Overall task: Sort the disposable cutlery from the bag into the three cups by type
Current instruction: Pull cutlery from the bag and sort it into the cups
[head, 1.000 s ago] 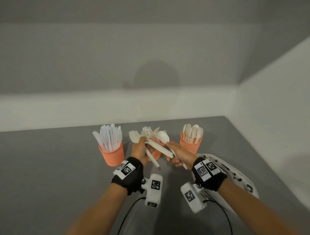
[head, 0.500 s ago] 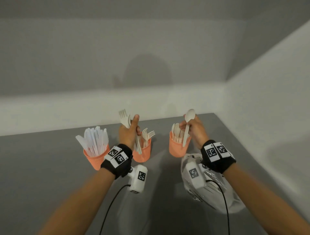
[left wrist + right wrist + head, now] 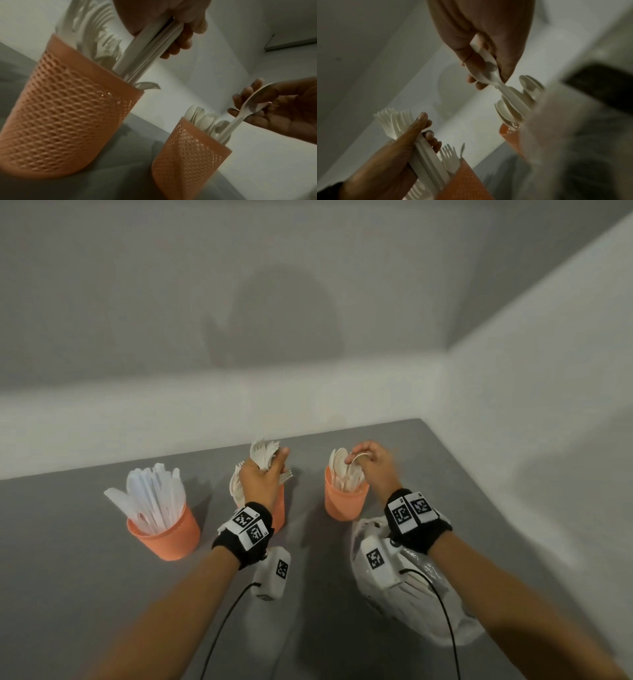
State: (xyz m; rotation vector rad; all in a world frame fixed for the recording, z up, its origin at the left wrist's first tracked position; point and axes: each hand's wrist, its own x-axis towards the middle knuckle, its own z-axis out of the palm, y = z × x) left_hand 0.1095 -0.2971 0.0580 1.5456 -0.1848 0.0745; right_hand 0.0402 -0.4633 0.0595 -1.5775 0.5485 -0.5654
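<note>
- Both hands are loaded: the left hand [image 3: 262, 481] grips a bundle of forks [image 3: 145, 54], handles down and already entering the middle cup [image 3: 68, 121]; the right hand [image 3: 375, 465] pinches one spoon [image 3: 243, 115] near its bowl.
- That spoon hangs handle-first, its lower end inside the right cup [image 3: 344, 503], directly below those fingers.
- Standing spoons crowd the opening.
- Knives fill the left cup [image 3: 168, 537]; the bag [image 3: 421, 604] lies on the tabletop [image 3: 68, 577] under the right wrist.
</note>
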